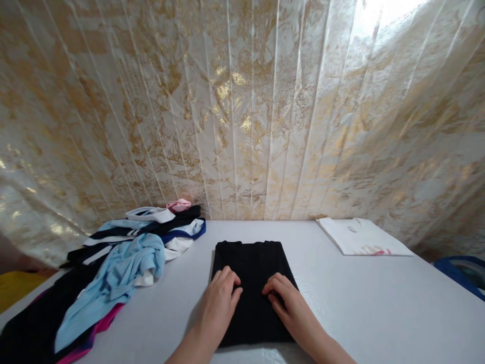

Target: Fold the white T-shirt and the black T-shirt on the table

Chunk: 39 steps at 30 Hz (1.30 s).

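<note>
A black folded garment [253, 263], squared off like a T-shirt with its neckline at the far end, lies flat in front of me on the white table [185, 313]. My left hand [221, 299] rests on its left edge, fingers loosely bent and the thumb apart from them. On the right part of the same garment lies my right hand [288, 302], its fingers also bent, thumb apart. Neither hand grips the cloth; both touch it from above.
To the left is a loose heap of clothes, with a light blue garment [125, 268] on top and a black one [49, 313] nearer me. A folded white shirt [364, 236] lies at the back right. A gold-patterned sheet [242, 111] hangs behind the table.
</note>
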Each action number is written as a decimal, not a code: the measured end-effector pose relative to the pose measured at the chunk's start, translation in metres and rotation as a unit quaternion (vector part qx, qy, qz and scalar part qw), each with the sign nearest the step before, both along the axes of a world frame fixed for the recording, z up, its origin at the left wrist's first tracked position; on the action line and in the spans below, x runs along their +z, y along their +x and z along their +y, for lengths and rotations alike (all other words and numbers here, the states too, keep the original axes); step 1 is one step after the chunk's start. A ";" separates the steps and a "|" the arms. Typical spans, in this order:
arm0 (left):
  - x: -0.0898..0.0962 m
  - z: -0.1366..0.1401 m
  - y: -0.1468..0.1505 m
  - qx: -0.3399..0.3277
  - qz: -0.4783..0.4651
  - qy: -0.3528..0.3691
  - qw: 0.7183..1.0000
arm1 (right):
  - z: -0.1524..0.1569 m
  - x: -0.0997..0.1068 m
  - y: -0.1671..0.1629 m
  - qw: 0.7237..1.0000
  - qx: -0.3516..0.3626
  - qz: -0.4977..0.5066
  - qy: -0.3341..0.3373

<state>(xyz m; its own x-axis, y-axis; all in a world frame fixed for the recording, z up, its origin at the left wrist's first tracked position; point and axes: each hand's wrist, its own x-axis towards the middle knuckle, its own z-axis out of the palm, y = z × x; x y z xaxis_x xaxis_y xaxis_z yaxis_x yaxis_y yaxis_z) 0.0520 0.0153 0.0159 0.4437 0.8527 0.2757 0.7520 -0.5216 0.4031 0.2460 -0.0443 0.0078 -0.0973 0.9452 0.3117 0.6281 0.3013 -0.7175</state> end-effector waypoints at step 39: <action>0.076 0.028 -0.088 0.108 -0.001 -0.062 0.992 | 0.018 0.020 0.112 0.989 -0.044 -0.008 -0.139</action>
